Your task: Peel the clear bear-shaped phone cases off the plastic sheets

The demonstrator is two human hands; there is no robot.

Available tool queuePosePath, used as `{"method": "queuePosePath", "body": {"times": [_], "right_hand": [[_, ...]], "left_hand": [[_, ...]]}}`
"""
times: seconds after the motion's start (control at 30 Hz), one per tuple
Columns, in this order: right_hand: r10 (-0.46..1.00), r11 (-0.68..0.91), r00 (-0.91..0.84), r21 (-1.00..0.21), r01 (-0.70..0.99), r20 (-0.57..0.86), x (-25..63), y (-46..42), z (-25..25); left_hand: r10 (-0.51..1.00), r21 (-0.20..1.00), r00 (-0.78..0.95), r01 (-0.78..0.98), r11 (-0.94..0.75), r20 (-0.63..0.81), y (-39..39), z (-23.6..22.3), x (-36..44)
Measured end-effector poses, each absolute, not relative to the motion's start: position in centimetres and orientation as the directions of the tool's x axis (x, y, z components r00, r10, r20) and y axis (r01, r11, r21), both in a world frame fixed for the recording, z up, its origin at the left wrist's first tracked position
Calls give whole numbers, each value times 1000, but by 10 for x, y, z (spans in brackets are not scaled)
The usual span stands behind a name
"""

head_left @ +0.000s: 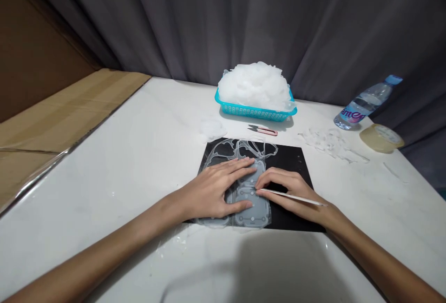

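A translucent molded sheet with rounded rectangular panels lies on a black mat. My left hand rests flat on this sheet with its fingers spread, covering part of it. In my right hand is a thin white stick-like tool, pinched like a pen; its tip meets the sheet's right side near the gap between two panels. Cut-out strips of clear trim curl along the sheet's far edge.
Behind the mat are pink-handled thread snips and a turquoise basket heaped with white translucent pieces. To the right stand a water bottle, a tape roll and loose clear scraps. Cardboard borders the table's left side.
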State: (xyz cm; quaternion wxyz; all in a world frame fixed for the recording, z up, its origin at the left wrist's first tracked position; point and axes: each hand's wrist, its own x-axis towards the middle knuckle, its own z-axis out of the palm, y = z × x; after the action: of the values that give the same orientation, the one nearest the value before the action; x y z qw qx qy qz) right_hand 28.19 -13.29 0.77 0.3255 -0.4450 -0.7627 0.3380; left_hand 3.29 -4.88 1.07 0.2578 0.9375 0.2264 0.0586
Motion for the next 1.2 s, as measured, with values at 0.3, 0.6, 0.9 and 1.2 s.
{"method": "queuePosePath", "body": {"times": [0.3,0.6,0.9,1.2], "right_hand": [[849,490,-460,-712,504,259,278,-134,7],[790,593,-546,-578,561,280,285,-133,13],[601,733,-624,-33,679,500,277,-126,-12],[532,757,-704,107,644,471,268,-126,-14]], "left_hand": [[432,558,902,352,-752,14,-47,9,30],[422,564,906,355,-745,-13,-45,8,28],[446,634,895,350,-690,-8,-44,8,29],[440,658,892,393,-643,-103,-37,0,28]]}}
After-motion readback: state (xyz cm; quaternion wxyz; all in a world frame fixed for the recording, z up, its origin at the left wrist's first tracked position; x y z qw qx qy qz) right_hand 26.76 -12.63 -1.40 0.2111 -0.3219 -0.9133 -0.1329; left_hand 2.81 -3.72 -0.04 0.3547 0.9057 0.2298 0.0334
